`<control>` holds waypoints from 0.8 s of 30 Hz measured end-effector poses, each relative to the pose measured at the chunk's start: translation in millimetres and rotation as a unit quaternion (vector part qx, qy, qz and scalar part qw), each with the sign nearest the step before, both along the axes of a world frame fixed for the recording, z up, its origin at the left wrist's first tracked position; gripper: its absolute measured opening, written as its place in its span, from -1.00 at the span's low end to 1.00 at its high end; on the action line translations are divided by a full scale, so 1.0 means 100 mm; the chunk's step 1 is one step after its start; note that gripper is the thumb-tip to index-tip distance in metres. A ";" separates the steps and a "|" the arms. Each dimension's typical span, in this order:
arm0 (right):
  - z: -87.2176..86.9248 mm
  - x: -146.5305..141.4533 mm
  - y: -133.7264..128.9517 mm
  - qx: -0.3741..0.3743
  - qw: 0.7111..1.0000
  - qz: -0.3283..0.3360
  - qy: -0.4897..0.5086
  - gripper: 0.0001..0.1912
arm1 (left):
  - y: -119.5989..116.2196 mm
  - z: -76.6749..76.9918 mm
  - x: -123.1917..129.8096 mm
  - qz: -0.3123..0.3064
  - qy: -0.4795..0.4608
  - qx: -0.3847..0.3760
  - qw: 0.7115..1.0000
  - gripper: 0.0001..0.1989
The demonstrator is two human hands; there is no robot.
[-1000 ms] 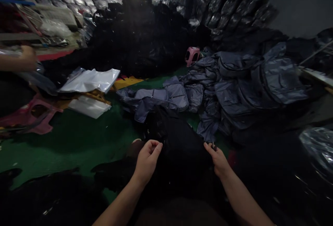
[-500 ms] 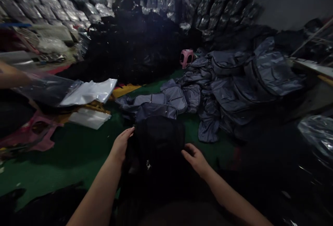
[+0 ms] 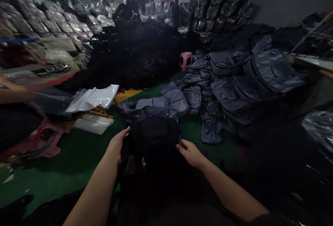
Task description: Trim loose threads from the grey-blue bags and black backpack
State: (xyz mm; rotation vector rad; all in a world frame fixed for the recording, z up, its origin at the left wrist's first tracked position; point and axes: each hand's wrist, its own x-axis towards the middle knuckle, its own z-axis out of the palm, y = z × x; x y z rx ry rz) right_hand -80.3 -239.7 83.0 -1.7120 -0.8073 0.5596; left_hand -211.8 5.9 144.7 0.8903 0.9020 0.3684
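Head view: both forearms reach forward and down from the wearer; light is low and the foreground is dark.
Item at hand: black fabric backpack (image 3: 153, 139), directly in front of the person between the two hands, its lower part lost in shadow.
Left hand (image 3: 118, 145): open, fingers extended against the backpack's left side; no closed grasp.
Right hand (image 3: 189, 153): fingers lightly curled at the backpack's right edge; whether pinching or resting cannot be told.
Handling: judged light, soft and floppy, likely to fold rather than hold its shape. Recommended hold points: top edge and side seams, one hand on each side.
Hardware: small metal zipper pull (image 3: 143, 162) on the front face.
Surroundings: navy nylon bags (image 3: 229, 87) heaped to the right on green floor covering (image 3: 75, 163); clear poly bags (image 3: 92, 98) to the left; pink plastic stool (image 3: 185, 60) beyond.
Nearby: co-worker's forearm (image 3: 15, 95) at the left edge.
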 end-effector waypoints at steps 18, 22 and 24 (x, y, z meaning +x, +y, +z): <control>-0.03 -0.05 -0.70 -0.030 1.000 0.000 -0.002 -0.67 | -0.08 -0.54 0.11 -0.104 0.138 0.492 0.853 -0.65; -0.06 0.03 -0.69 -0.050 0.999 -0.020 -0.005 -0.67 | -0.42 -0.24 0.21 -0.199 0.011 0.636 0.745 -0.73; -0.07 0.07 -0.68 -0.052 0.998 -0.022 -0.001 -0.68 | -0.59 -0.11 0.26 -0.298 -0.032 0.676 0.673 -0.69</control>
